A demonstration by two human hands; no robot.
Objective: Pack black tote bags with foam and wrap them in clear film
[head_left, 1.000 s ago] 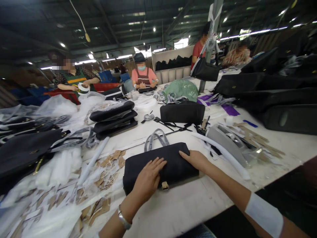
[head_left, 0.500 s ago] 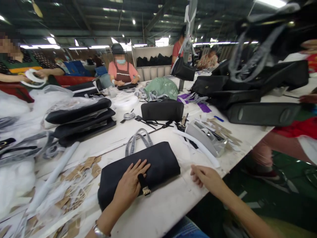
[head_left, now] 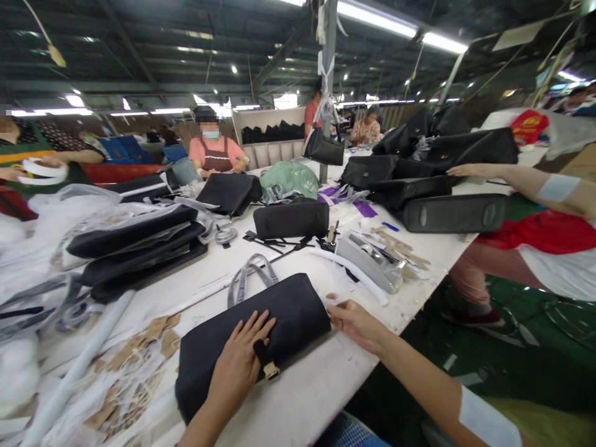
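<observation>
A black handbag (head_left: 288, 298) lies on its side on the white table, its grey-wrapped handles (head_left: 255, 273) pointing away from me. My left hand (head_left: 244, 347) rests flat on the bag with fingers stretched out, beside the black strap with a gold clasp (head_left: 270, 370). At the bag's right end, my right hand (head_left: 356, 323) is closed in a pinch. Something pale and thin shows at its fingertips, but I cannot make out what it is. Just beyond are a grey tape dispenser (head_left: 367, 257) and a curved white strip (head_left: 356, 272).
Stacked black bags (head_left: 144, 248) and clear plastic wrap (head_left: 46, 230) fill the left side. Brown tags (head_left: 139, 341) and a pale tube (head_left: 84, 360) lie nearer. Another black bag (head_left: 291, 218) stands beyond mine. At right, a co-worker's hand (head_left: 475, 170) touches piled bags; other people sit behind.
My right hand has moved left to the bag's end, fingers now pinched. My left hand stays on the bag. A black bag now lies before the co-worker opposite; the blurred bag at upper right has come down.
</observation>
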